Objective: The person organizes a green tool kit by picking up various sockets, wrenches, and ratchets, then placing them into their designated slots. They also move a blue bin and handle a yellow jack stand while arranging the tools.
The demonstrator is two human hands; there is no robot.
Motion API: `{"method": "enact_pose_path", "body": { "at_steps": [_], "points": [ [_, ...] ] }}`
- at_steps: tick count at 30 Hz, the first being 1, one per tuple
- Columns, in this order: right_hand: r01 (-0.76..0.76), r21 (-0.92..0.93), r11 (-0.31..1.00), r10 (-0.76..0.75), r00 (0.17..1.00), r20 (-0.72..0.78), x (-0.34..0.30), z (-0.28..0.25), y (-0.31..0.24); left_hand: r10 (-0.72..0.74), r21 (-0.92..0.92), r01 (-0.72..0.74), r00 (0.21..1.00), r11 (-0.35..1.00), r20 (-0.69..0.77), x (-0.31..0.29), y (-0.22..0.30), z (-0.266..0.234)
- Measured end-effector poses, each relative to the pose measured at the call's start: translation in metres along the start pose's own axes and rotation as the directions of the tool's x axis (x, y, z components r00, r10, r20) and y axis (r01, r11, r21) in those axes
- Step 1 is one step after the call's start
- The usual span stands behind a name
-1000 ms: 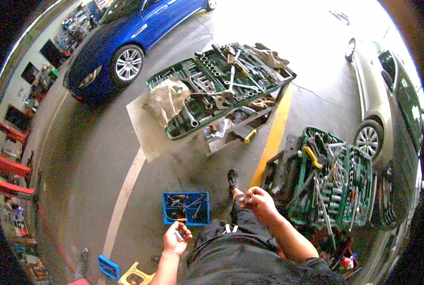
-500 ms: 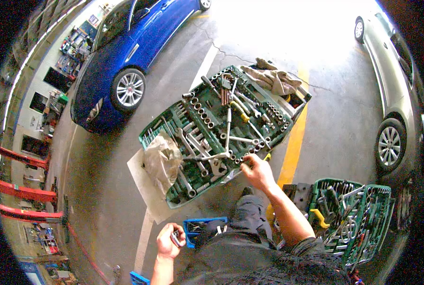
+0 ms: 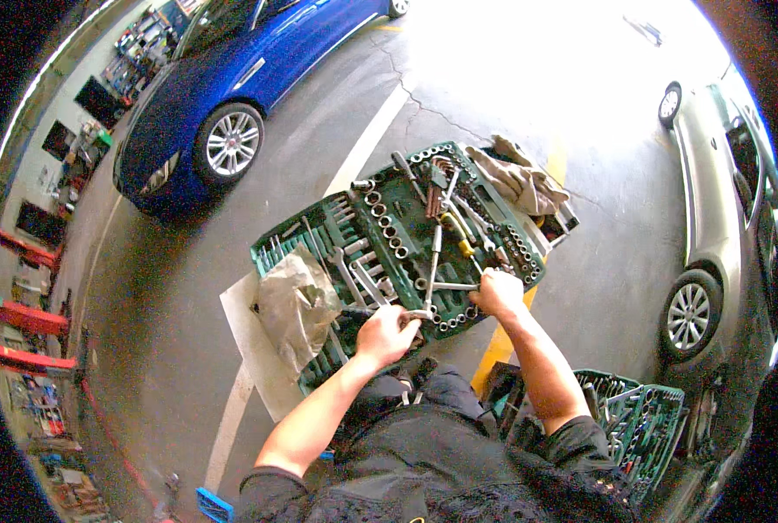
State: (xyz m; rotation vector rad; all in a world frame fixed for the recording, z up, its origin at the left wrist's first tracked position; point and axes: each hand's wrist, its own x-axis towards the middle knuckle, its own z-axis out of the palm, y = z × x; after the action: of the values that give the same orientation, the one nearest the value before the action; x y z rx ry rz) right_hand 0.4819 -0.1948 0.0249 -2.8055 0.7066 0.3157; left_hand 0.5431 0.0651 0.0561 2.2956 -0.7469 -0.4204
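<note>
Floor (image 3: 175, 305) surrounds a moulded case (image 3: 413, 234), presumably shaped to keep sockets (image 3: 385, 224) sorted. Left hand (image 3: 387, 336) curls at a wrench (image 3: 421, 315), right hand (image 3: 500, 293) by sockets; either grip's hold I cannot tell.

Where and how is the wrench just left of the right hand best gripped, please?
Probably grip the wrench by its middle, from above: this part is slim, straight and uncovered, while the right hand is close to its right end.

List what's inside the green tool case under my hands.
Sockets and wrenches show. Whatever lies under the crumpled sheet, left hand and right hand is covered.
</note>
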Motion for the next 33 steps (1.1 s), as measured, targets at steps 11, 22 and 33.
{"method": "enact_pose_path", "body": {
  "at_steps": [11, 22, 33],
  "points": [
    [0.129, -0.236, 0.963, -0.111, 0.99, 0.086, 0.007, -0.017, 0.002, 0.06, 0.196, 0.007, 0.942, 0.981, -0.33, -0.006, -0.065, -0.071],
    [0.151, -0.178, 0.972, -0.126, 0.981, 0.148, 0.032, -0.019, -0.002, -0.168, 0.287, 0.325, 0.872, 0.901, -0.459, -0.079, -0.145, -0.104],
    [0.231, 0.114, 0.966, -0.251, 0.94, 0.23, 0.036, -0.04, 0.037, -0.28, 0.251, 0.591, 0.659, 0.767, -0.698, -0.164, -0.152, -0.127]
  ]
}}
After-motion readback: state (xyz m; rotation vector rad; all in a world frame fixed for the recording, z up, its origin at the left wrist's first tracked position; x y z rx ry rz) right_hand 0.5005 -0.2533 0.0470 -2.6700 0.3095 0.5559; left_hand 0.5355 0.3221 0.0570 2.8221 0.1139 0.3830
